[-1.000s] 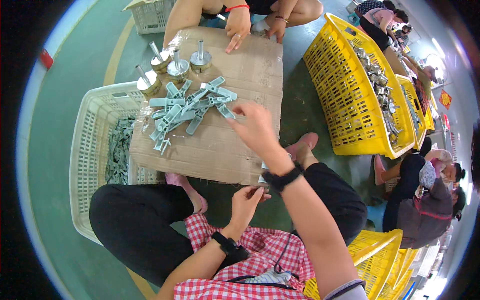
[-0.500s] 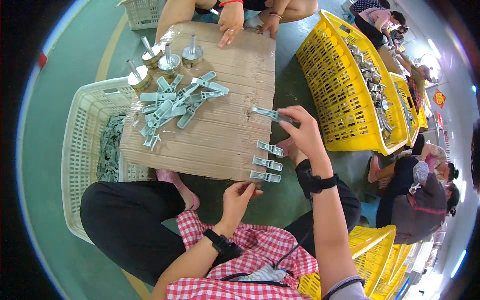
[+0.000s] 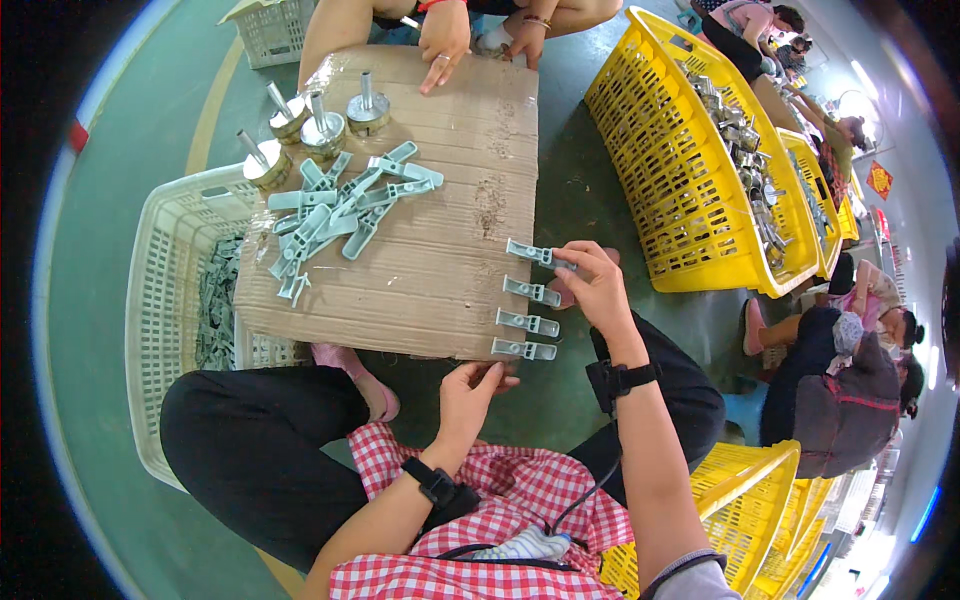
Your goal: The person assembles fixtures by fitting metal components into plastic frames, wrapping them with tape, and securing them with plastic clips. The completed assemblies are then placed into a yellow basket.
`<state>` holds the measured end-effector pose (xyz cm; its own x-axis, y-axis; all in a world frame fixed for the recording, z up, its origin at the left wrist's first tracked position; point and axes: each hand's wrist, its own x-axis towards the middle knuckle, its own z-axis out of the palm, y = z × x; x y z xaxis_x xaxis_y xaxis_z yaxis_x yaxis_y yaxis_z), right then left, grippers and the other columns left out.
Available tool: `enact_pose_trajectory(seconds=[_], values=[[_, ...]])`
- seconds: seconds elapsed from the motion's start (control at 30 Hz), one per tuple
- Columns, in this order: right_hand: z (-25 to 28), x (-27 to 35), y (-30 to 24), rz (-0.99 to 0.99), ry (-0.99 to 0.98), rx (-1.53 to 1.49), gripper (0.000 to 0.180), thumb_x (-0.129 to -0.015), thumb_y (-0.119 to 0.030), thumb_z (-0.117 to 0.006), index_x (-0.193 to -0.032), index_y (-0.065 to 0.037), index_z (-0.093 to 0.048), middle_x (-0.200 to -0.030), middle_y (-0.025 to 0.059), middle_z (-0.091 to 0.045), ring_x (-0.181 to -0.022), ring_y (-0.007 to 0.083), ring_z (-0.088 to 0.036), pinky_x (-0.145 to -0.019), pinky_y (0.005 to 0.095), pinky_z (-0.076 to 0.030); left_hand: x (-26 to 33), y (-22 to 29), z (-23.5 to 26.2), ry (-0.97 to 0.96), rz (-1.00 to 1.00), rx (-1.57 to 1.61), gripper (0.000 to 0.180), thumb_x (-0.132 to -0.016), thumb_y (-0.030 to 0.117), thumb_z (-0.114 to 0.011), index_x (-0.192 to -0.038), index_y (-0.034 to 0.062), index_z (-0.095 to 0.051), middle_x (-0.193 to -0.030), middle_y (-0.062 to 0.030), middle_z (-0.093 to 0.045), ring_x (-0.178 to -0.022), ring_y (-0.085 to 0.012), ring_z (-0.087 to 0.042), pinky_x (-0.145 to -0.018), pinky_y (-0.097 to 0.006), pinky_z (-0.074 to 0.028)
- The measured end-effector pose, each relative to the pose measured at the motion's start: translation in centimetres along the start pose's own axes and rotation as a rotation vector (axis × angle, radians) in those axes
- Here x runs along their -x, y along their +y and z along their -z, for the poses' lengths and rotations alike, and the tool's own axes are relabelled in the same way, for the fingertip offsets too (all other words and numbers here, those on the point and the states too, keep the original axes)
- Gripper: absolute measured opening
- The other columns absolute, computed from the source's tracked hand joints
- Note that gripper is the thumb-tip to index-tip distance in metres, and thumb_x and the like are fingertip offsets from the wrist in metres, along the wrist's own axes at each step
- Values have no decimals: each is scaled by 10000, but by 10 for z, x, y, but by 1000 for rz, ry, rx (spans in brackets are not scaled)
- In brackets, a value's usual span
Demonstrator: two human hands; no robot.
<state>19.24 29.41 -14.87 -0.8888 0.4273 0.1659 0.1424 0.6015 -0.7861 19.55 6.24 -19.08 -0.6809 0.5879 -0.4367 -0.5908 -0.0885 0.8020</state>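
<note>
One pale-green clip (image 3: 528, 251) is pinched in the right hand (image 3: 599, 292); the left hand (image 3: 465, 402) is held half-curled, whether around anything cannot be told.

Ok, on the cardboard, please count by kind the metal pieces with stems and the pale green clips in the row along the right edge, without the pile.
Metal pieces with stems: 4
Pale green clips in the row, including the one the right hand touches: 4
Total: 8

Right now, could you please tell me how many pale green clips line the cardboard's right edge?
4: the top clip, held by the right hand, then, nearer the person, the second clip, third clip and bottom clip. None seems hidden.
</note>
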Motion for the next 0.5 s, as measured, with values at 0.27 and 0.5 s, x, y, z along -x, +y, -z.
enact_pose_trajectory(seconds=[0.27, 0.5], values=[[-4, -1, 0, -40, -26, -31, 242, -765, -34, -648, -1002, -75, -674, -999, 18, -600, -760, 99, -551, -579, 214, -418, 0, -1, 0, 1, -3, 5, 210, -906, 86, -523, -1028, -61, -610, -945, -100, -652, -800, -163, -649, -715, -261, -531], [-6, -2, 0, -66, -45, -39, 223, -757, -11, -649, -977, -41, -667, -969, 39, -594, -820, 140, -567, -618, 231, -433, -1, -1, 0, 9, -6, 1, 206, -905, 87, -527, -1021, -61, -611, -930, -99, -653, -800, -165, -649, -715, -265, -531]])
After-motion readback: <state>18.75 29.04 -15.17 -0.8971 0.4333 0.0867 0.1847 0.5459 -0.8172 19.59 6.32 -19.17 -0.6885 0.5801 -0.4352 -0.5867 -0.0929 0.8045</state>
